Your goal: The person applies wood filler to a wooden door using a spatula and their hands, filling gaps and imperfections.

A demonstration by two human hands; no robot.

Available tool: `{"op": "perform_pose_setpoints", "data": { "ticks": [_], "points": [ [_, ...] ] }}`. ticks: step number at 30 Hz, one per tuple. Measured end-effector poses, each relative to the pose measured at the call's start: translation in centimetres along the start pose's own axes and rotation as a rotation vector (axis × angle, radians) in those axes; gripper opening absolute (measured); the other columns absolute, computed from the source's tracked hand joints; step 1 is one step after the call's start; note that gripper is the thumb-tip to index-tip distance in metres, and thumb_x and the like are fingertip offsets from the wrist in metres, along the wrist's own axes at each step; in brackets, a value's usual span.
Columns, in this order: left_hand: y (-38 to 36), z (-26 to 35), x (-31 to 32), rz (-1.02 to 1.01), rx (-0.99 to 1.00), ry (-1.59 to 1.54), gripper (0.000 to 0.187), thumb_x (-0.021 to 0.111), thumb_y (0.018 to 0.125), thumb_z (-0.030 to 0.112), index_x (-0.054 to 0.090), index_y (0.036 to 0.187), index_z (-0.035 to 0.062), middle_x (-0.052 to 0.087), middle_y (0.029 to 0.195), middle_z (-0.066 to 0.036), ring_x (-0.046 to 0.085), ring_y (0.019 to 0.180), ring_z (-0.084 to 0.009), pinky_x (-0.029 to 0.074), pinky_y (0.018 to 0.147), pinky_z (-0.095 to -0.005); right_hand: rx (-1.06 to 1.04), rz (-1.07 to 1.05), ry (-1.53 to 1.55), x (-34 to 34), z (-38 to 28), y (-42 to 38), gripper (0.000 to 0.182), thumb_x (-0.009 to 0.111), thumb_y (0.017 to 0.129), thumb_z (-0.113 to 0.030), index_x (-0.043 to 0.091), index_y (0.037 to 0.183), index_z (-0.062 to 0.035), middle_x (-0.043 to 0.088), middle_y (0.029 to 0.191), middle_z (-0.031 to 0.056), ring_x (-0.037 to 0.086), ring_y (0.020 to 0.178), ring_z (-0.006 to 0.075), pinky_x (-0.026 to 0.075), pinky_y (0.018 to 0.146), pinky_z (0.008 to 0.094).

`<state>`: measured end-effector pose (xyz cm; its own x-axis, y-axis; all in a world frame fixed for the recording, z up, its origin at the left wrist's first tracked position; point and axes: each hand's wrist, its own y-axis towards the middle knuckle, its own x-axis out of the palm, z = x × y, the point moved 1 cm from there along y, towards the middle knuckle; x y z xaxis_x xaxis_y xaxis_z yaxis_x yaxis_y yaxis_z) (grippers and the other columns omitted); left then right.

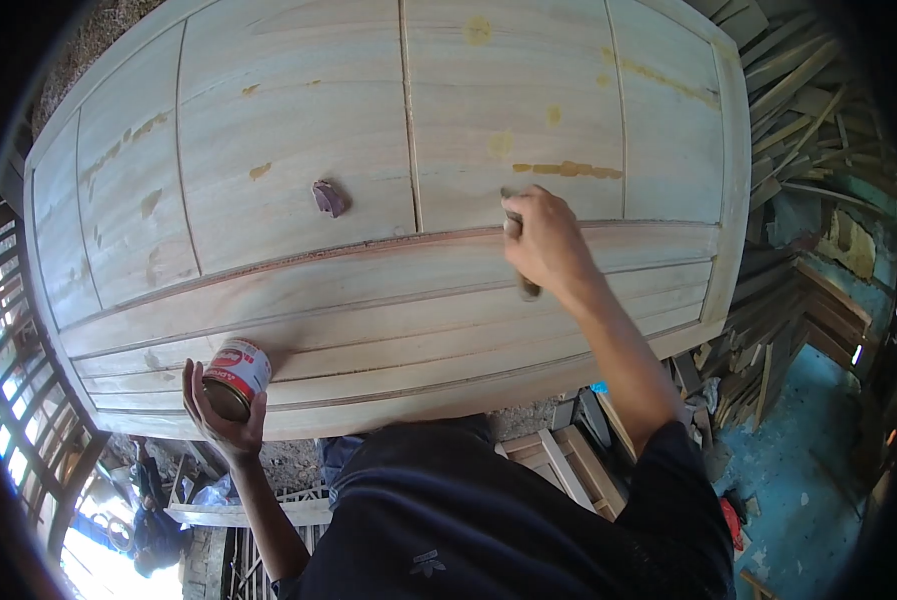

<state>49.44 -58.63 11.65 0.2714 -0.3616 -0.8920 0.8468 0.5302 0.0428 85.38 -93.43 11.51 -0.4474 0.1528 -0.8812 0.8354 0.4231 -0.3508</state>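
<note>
My left hand (231, 425) is wrapped round a small can (241, 367) with a red and white label. The can is tilted over the near edge of a large pale wooden panel (299, 130), its dark round end towards my body. In my right hand (549, 240) is a putty knife (529, 289); its brown handle sticks out below the fist and its tip is right at the panel surface. Brown filler (569, 170) runs in a streak just beyond that hand. A crumpled purple piece of sandpaper (330, 198) lies left of the panel's middle.
Yellowish and brown patches dot the panel, which has several grooves. Stacked wood offcuts (789, 90) crowd the right side. Wooden frames (559, 465) stand below the near edge, and a slatted piece (19, 370) is at the left. The floor at right is bluish (799, 450).
</note>
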Motion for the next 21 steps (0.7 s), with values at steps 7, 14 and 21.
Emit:
{"op": "perform_pose_setpoints", "data": {
  "ticks": [7, 14, 21],
  "points": [
    [-0.1, -0.2, -0.1, -0.006, -0.011, -0.014, 0.092, 0.082, 0.077, 0.045, 0.047, 0.150, 0.0022, 0.046, 0.154, -0.025, 0.046, 0.141, -0.0449, 0.038, 0.115, -0.0580, -0.055, -0.028, -0.038, 0.6, 3.6, -1.4, 0.038, 0.063, 0.087, 0.005, 0.067, 0.125, 0.0060, 0.066, 0.123, 0.0183, 0.069, 0.109, 0.0383, 0.057, 0.098, 0.0450],
    [-0.1, -0.1, -0.2, 0.000, -0.008, -0.012, 0.093, 0.082, 0.076, 0.046, 0.048, 0.150, 0.0022, 0.046, 0.154, -0.025, 0.046, 0.140, -0.0452, 0.038, 0.115, -0.0578, 0.112, 0.340, 0.035, 2.7, 2.1, 1.4, 0.030, 0.063, 0.088, -0.001, 0.069, 0.117, 0.0053, 0.067, 0.100, 0.0193, 0.067, 0.104, 0.0381, 0.055, 0.097, 0.0465],
    [0.1, -0.3, 0.0, 0.005, -0.015, -0.004, 0.094, 0.082, 0.076, 0.048, 0.048, 0.150, 0.0019, 0.046, 0.154, -0.025, 0.046, 0.141, -0.0452, 0.039, 0.114, -0.0578, 0.003, 0.100, 0.175, 0.1, 0.5, 0.5, 0.029, 0.066, 0.088, -0.002, 0.070, 0.116, 0.0057, 0.068, 0.112, 0.0206, 0.068, 0.108, 0.0374, 0.055, 0.096, 0.0445]
  ]
}}
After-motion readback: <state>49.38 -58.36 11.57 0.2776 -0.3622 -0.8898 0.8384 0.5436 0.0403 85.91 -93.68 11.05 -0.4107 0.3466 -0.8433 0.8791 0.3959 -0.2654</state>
